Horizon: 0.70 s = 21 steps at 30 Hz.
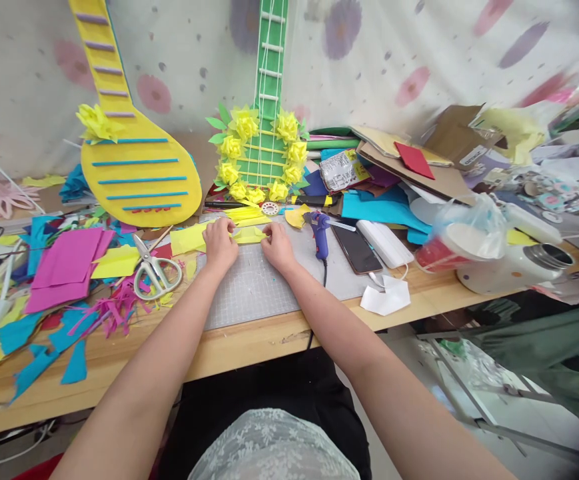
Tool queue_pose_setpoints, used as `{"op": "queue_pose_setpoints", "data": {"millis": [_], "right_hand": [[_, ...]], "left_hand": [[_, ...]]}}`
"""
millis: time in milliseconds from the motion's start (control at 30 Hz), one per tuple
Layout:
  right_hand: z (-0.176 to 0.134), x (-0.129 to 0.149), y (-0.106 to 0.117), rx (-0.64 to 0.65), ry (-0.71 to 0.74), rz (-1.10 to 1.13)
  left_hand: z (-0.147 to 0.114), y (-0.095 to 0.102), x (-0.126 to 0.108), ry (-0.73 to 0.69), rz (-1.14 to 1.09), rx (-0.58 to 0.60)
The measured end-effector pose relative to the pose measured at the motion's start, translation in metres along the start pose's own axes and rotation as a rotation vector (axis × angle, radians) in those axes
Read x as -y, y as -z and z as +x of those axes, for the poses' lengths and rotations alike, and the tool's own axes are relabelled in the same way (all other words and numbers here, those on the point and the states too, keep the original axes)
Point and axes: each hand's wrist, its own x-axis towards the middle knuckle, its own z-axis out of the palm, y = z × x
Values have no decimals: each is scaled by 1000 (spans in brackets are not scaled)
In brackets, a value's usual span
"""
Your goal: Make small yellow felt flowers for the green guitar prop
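A short yellow crepe paper strip (pixel 249 235) stretches between my two hands over the grey cutting mat (pixel 249 287). My left hand (pixel 220 245) pinches its left end, fingers curled. The other end is between the fingers of my right hand (pixel 276 247); the fingertips are partly hidden. More yellow paper (pixel 189 239) lies left of my left hand, and a stack of thin yellow strips (pixel 242 215) sits just beyond. A purple glue gun (pixel 319 237) rests to the right of my right hand. White-handled scissors (pixel 156 273) lie to the left.
Behind the mat stand a yellow paper guitar shape (pixel 142 167) and a green one (pixel 264 143) ringed with yellow flowers. Magenta paper (pixel 66 267) and scraps cover the left side. A phone (pixel 356 248), white power bank (pixel 384 243), cup (pixel 454 247) and flask (pixel 512 267) stand right.
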Motion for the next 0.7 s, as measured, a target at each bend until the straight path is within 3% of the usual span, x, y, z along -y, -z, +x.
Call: {"op": "queue_pose_setpoints", "data": {"millis": [133, 300, 400, 700], "right_hand": [[7, -10, 2, -59, -115, 282], [15, -17, 3, -152, -253, 513], [16, -19, 4, -186, -285, 542], [16, -21, 2, -189, -286, 570]], "left_hand": [[24, 8, -6, -50, 50, 68], [53, 7, -21, -402, 171, 384], [58, 2, -35, -558, 250, 503], [56, -3, -49, -560, 340, 527]]}}
